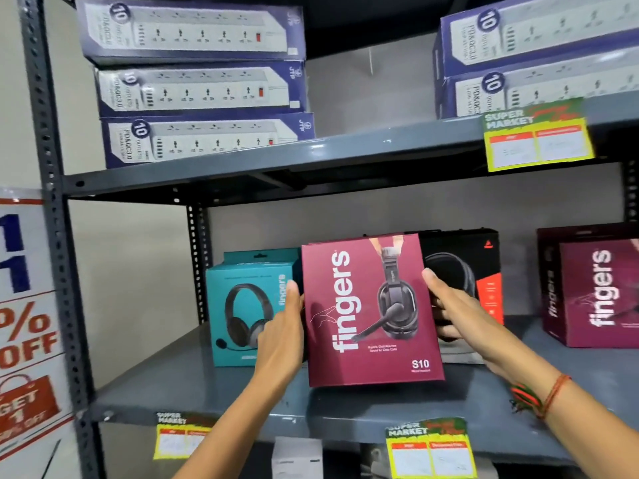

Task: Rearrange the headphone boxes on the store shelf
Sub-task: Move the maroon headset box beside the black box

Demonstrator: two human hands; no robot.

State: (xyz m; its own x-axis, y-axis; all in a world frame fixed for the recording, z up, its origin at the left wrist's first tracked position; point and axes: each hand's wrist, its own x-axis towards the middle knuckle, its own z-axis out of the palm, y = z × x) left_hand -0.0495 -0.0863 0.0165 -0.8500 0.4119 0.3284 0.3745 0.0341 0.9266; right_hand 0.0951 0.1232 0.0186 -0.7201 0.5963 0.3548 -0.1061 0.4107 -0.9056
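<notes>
A maroon "fingers" S10 headphone box point(370, 309) stands upright near the front of the grey middle shelf point(207, 385). My left hand point(281, 335) grips its left edge and my right hand point(456, 309) grips its right edge. A teal headphone box point(242, 305) stands behind it on the left, partly hidden by my left hand. Behind on the right is a black and orange headphone box point(477, 271), largely covered by the maroon box and my right hand. Another maroon "fingers" box point(598, 288) stands at the far right of the shelf.
The upper shelf point(311, 157) carries stacked blue power-strip boxes at left point(193, 84) and right point(532, 57). Yellow price tags point(537, 140) hang from the shelf edges. A perforated steel upright point(58, 236) and a sale poster point(24, 323) stand at the left.
</notes>
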